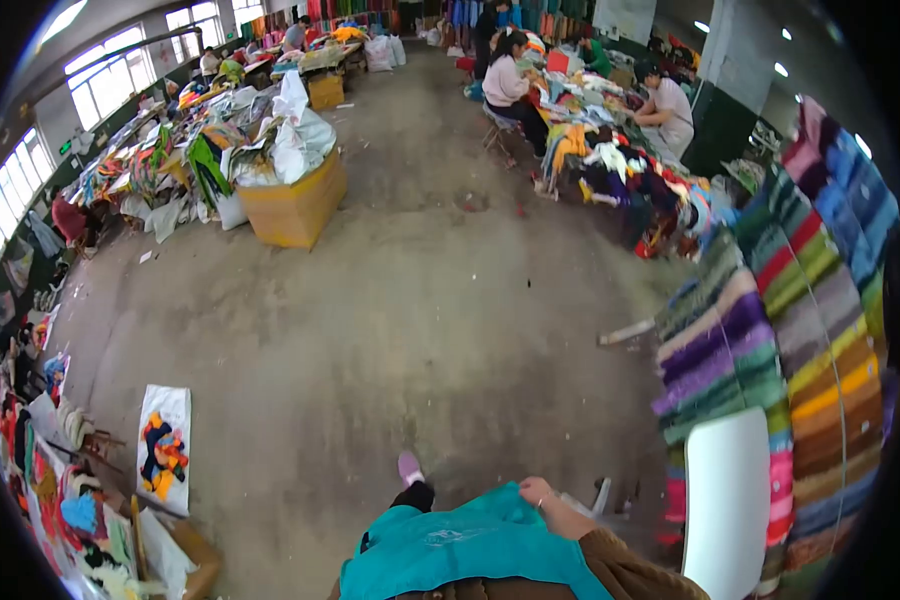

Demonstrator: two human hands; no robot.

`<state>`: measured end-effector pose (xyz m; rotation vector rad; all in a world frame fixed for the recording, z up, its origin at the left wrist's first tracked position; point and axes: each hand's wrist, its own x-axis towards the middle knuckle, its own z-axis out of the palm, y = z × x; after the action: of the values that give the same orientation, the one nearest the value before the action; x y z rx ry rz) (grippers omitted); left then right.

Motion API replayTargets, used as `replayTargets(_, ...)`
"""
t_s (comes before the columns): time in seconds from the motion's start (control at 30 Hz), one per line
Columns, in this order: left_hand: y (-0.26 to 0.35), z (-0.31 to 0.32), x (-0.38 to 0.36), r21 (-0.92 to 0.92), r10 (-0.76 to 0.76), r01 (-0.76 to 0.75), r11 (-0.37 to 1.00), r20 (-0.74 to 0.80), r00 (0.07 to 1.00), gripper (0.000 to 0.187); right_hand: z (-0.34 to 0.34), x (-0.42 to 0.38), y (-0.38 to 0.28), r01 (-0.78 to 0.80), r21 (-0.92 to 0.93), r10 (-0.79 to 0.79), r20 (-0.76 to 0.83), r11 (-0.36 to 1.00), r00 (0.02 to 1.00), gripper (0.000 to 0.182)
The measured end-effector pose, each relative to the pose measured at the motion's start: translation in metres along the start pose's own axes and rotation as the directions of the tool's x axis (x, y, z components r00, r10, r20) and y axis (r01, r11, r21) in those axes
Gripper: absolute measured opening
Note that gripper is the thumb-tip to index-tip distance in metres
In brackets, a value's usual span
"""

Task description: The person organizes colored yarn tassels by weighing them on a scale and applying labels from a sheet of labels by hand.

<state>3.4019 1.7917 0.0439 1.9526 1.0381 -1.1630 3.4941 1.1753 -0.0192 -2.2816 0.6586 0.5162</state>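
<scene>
A teal cloth [470, 540] with a small pale print lies across the front of my body at the bottom of the view. My right hand [537, 492] is closed on its upper right corner, with the thumb and fingers pinched together. A brown sleeve covers that arm. My left hand does not show. One foot in a pinkish shoe [408, 467] is on the floor just beyond the cloth.
Folded coloured textiles [730, 340] are stacked at the right, beside a white panel [727, 500]. A cardboard box [295, 208] stands by the heaped tables at the left. People sit at a garment-covered table [590, 130]. A white sheet [180, 405] lies on the floor.
</scene>
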Motion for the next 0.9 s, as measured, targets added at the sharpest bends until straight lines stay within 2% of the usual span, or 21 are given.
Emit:
replayTargets(0.07,0.077,-0.025,0.032,-0.049,-0.005,0.003,0.999,-0.039,0.999,0.024,-0.021,0.021,-0.034,-0.191,0.008,0.191,0.008,0.981,0.981,0.032)
replayTargets(0.13,0.178,-0.053,0.072,-0.093,0.031,-0.040,0.995,-0.092,0.995,0.025,-0.045,0.057,-0.057,-0.236,-0.253,0.280,0.157,0.938,0.947,0.036)
replayTargets(0.17,0.237,-0.066,0.097,-0.114,0.065,-0.081,0.990,-0.136,0.989,0.025,-0.034,0.087,-0.032,-0.007,-0.363,0.108,0.258,0.932,0.960,0.037)
replayTargets(0.2,0.304,-0.080,0.122,-0.127,0.108,-0.133,0.983,-0.189,0.976,0.026,-0.015,0.124,0.007,0.227,-0.437,-0.069,0.348,0.870,0.935,0.037)
replayTargets(0.27,0.475,-0.108,0.161,-0.075,0.285,-0.319,0.945,-0.294,0.912,0.026,-0.068,0.139,-0.050,0.193,-0.496,0.033,0.412,0.847,0.911,0.035)
replayTargets(0.3,0.557,-0.113,0.191,0.080,0.574,-0.613,0.786,-0.461,0.677,0.031,-0.084,0.155,-0.068,0.071,-0.425,0.115,0.396,0.902,0.911,0.035)
replayTargets(0.33,0.654,-0.128,0.183,0.062,0.634,-0.659,0.749,-0.356,0.687,0.033,-0.097,0.179,-0.083,-0.081,-0.312,0.195,0.353,0.947,0.915,0.034)
replayTargets(0.37,0.737,-0.134,0.162,0.131,0.781,-0.805,0.578,-0.374,0.500,0.030,-0.111,0.206,-0.097,-0.194,-0.206,0.254,0.322,0.959,0.912,0.033)
replayTargets(0.4,0.812,-0.137,0.151,0.092,0.789,-0.813,0.574,-0.328,0.520,0.033,-0.124,0.239,-0.112,-0.257,-0.143,0.290,0.308,0.956,0.906,0.033)
replayTargets(0.47,0.925,-0.135,0.115,0.137,0.902,-0.919,0.370,-0.289,0.320,0.032,-0.151,0.310,-0.137,-0.314,-0.062,0.318,0.294,0.947,0.901,0.031)
replayTargets(0.5,0.955,-0.132,0.110,0.134,0.899,-0.919,0.371,-0.298,0.320,0.032,-0.168,0.347,-0.150,-0.321,-0.036,0.317,0.288,0.946,0.903,0.031)
replayTargets(0.57,1.012,-0.129,0.108,-0.031,0.888,-0.900,0.435,-0.147,0.435,0.031,-0.209,0.420,-0.180,-0.319,0.011,0.303,0.279,0.948,0.911,0.029)
replayTargets(0.6,1.013,-0.117,0.169,-0.205,0.860,-0.876,0.436,-0.191,0.473,0.026,-0.230,0.452,-0.195,-0.311,0.025,0.292,0.282,0.950,0.914,0.029)
replayTargets(0.63,1.006,-0.116,0.169,0.080,0.816,-0.822,0.564,-0.202,0.541,0.026,-0.248,0.485,-0.211,-0.298,0.034,0.276,0.286,0.954,0.917,0.028)
replayTargets(0.67,0.994,-0.119,0.177,0.254,0.717,-0.691,0.677,-0.016,0.697,0.029,-0.266,0.516,-0.225,-0.287,0.043,0.263,0.288,0.957,0.921,0.027)
replayTargets(0.7,0.971,-0.119,0.183,0.304,0.568,-0.564,0.768,0.082,0.819,0.035,-0.282,0.545,-0.239,-0.276,0.052,0.250,0.295,0.960,0.922,0.027)
replayTargets(0.73,0.932,-0.113,0.237,0.482,0.508,-0.483,0.731,0.087,0.857,0.037,-0.297,0.573,-0.253,-0.264,0.063,0.234,0.303,0.962,0.924,0.026)
replayTargets(0.77,0.912,-0.115,0.232,0.476,0.370,-0.394,0.786,0.148,0.917,0.035,-0.310,0.603,-0.267,-0.259,0.081,0.222,0.312,0.963,0.924,0.026)
replayTargets(0.8,0.905,-0.124,0.220,0.396,0.252,-0.290,0.871,0.146,0.957,0.034,-0.323,0.632,-0.280,-0.258,0.105,0.212,0.322,0.960,0.922,0.025)
replayTargets(0.9,0.922,-0.149,0.206,0.206,0.022,-0.041,0.978,0.091,0.996,0.029,-0.351,0.721,-0.317,-0.278,0.280,0.185,0.315,0.919,0.931,0.024)
